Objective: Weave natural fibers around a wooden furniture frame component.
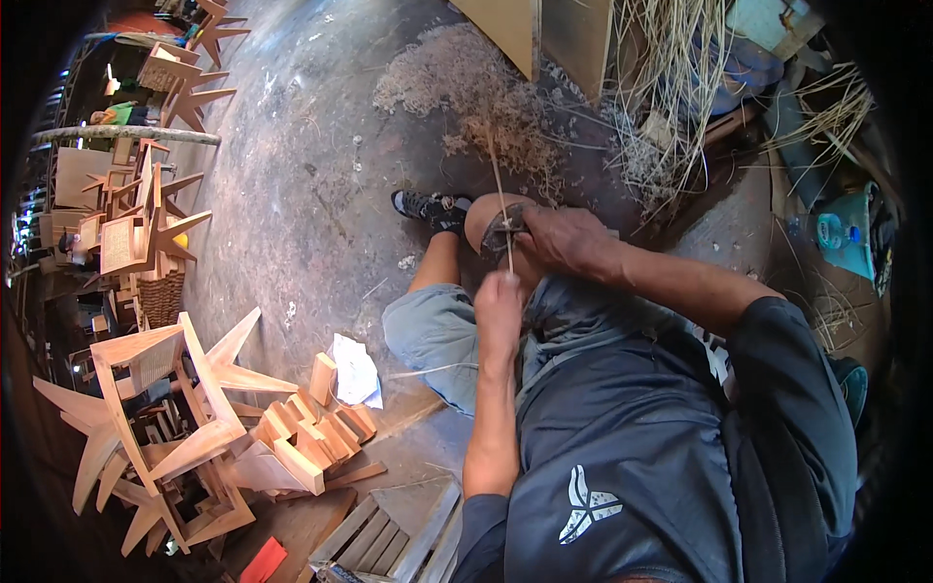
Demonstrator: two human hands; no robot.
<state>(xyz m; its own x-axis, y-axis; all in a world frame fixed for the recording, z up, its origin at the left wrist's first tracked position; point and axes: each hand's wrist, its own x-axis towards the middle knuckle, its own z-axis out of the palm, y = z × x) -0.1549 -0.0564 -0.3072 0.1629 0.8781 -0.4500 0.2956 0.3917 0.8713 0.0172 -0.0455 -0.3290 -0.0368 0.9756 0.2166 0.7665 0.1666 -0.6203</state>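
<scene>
A thin, pale strip of cane (500, 180) runs from the curly shavings over my bent knee. My left hand (499, 309) is closed around its near end, just below the knee. On the knee lies a small dark tool (494, 236), its kind hard to make out, with the strip passing over or through it. My right hand (573, 239) is closed at the tool's right side, and its fingers are partly hidden. Beyond the knee, a loose heap of curly shavings (457, 83) covers the floor.
Long cane strands (671, 87) hang at the upper right beside wooden boards (573, 39). A light blue container (847, 233) stands at the far right. Wooden frames (160, 398), stacked wood blocks (311, 428) and white paper (357, 371) are at the left, with a slatted wooden piece (389, 534) below.
</scene>
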